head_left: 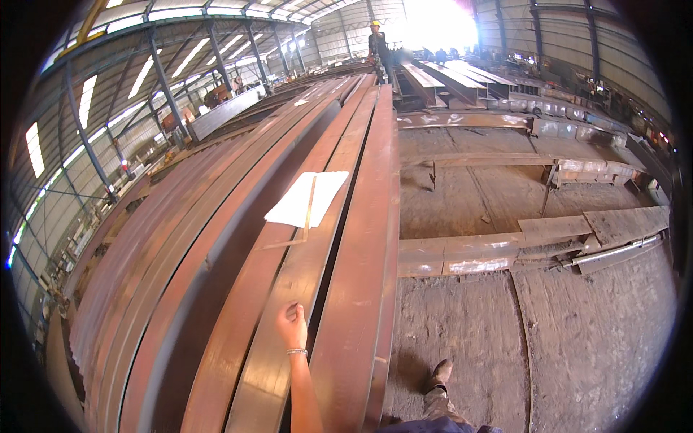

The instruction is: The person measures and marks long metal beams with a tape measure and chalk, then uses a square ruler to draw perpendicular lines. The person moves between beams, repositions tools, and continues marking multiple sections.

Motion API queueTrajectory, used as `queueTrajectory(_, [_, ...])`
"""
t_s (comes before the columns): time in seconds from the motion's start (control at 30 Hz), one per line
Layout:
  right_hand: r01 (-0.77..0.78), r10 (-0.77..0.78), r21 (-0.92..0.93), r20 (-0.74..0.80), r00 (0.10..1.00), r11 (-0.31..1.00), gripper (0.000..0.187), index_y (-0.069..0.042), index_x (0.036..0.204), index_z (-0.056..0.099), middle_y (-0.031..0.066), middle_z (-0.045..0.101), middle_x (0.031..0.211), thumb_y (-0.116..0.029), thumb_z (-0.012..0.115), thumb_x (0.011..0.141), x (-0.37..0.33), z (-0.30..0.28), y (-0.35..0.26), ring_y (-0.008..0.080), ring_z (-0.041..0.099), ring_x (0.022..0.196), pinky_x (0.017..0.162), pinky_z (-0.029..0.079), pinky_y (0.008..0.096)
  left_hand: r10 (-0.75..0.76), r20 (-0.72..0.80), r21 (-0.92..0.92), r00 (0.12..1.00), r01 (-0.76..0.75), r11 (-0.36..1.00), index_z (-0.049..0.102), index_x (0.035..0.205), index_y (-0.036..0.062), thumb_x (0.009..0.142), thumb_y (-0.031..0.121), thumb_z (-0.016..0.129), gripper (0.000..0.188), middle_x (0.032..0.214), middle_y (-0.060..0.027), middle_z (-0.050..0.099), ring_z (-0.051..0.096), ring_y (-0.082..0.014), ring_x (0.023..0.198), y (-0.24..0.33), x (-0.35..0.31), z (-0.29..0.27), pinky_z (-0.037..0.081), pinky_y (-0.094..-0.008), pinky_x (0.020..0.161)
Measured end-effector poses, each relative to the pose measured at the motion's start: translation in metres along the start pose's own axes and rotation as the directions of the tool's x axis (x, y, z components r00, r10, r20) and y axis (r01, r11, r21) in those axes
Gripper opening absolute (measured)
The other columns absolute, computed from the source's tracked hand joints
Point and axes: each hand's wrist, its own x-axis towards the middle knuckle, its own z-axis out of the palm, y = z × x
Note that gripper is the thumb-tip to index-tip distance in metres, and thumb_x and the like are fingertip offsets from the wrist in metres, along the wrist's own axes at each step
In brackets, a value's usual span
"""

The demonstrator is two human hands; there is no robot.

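My left hand (292, 326), with a bracelet (297, 351) at the wrist, is over a long brown steel beam (271, 361). Its fingers are curled closed; whatever they may hold is hidden or too small to name. I cannot tell if the hand touches the metal. Farther up the same row of beams lie white paper sheets (299, 198), slightly fanned out. A thin L-shaped metal square (310, 209) rests partly across the paper, with its short leg on the steel. My right hand is out of view.
More steel beams (180, 267) lie side by side to the left, with dark gaps between them. At right, low steel supports (469, 249) cross the dirty floor (592, 325). My shoe (440, 374) stands beside the beams. A person in a yellow helmet (377, 47) stands at the far end.
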Motion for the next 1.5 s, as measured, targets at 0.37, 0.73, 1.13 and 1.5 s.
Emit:
queueTrajectory(0.37, [-0.228,0.241,-0.153,0.075,0.968,0.962,0.029,0.000,0.088,0.077,0.0143,0.076,0.077,-0.024,0.078,0.073,0.143,-0.027,0.051,0.0226,0.076,0.077,0.075,0.061,0.0361,0.061,-0.247,0.224,0.967,-0.004,0.975,0.071,0.101,0.0017,0.078,0.011,0.080,0.027,0.102,-0.0128,0.073,0.069,-0.0274,0.097,-0.039,0.141,0.113,0.054,-0.0417,0.084])
queueTrajectory(0.73, [0.007,0.245,0.666,-0.284,0.927,0.746,0.018,0.003,0.092,0.073,0.0128,0.074,0.072,-0.011,0.063,0.086,0.244,-0.194,-0.132,0.0200,0.072,0.058,0.055,0.060,0.0354,0.238,-0.157,0.758,0.958,-0.038,0.651,0.067,0.099,0.0016,0.073,0.013,0.080,0.031,0.098,-0.0156,0.068,0.066,-0.0357,0.093,-0.102,0.316,0.189,0.052,-0.0452,0.084])
queueTrajectory(1.13, [-0.548,0.558,0.311,0.063,0.827,0.777,0.028,-0.009,0.089,0.080,0.0153,0.077,0.091,-0.028,0.079,0.069,0.167,-0.030,-0.098,0.0298,0.075,0.091,0.081,0.060,0.0379,-0.338,0.034,0.944,0.941,0.080,0.320,0.068,0.121,0.0072,0.070,0.064,0.074,0.077,0.126,-0.0193,0.065,0.058,-0.0401,0.122,-0.158,0.413,0.213,0.044,-0.0549,0.102])
queueTrajectory(1.5, [-0.582,0.628,0.353,-0.021,0.778,0.733,0.033,0.001,0.096,0.077,0.0179,0.077,0.090,-0.023,0.079,0.074,0.189,0.049,-0.057,0.0268,0.076,0.092,0.080,0.061,0.0380,-0.072,0.221,0.916,0.973,-0.182,0.356,0.076,0.105,0.0020,0.074,0.060,0.074,0.066,0.107,-0.0246,0.073,0.070,-0.0385,0.104,-0.162,0.420,0.223,0.056,-0.0473,0.091])
